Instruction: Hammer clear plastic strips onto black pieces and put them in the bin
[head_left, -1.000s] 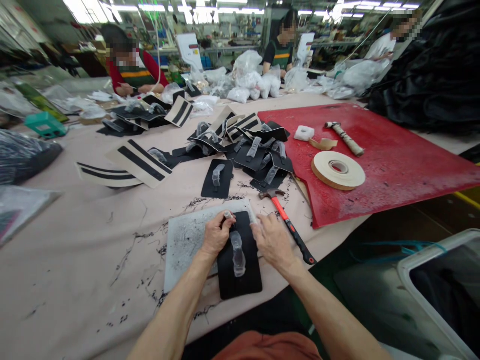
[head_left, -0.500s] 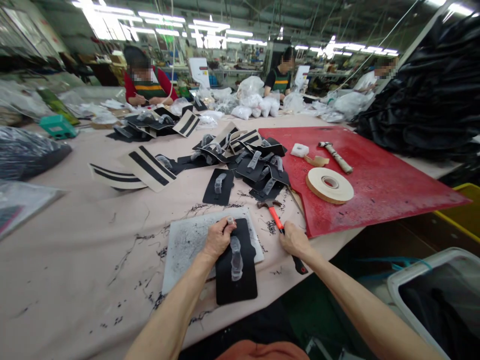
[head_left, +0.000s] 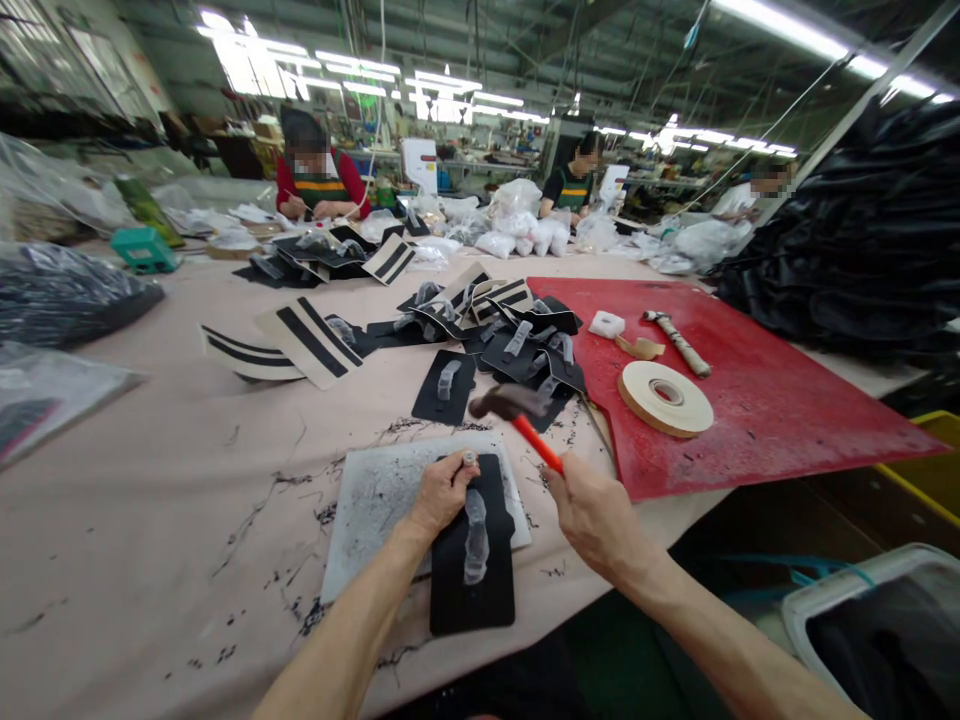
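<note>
My left hand [head_left: 439,494] is closed around a short upright hole punch [head_left: 470,458], whose round top shows above the fingers. The punch stands at the upper end of a black panel [head_left: 457,600] with a clear plastic-wrapped strip [head_left: 475,540] along its middle. Part of that panel rests on a pale, scuffed board [head_left: 379,490]. My right hand [head_left: 592,512] grips the orange handle of a claw hammer [head_left: 538,442]. The hammer's blurred head is raised above and slightly beyond the punch, apart from it. The punch's lower end is hidden by my fingers.
Several similar black panels [head_left: 442,388] lie piled beyond the board. A red mat [head_left: 772,400] on the right bears a tape roll [head_left: 666,398] and a wrapped-handle hammer [head_left: 679,345]. Black scraps dot the table [head_left: 187,520]. Co-workers sit across the table.
My right hand has lifted the hammer from beside the board, swinging its head up and left toward the punch. My left hand keeps the punch on the panel. The view has tilted slightly.
</note>
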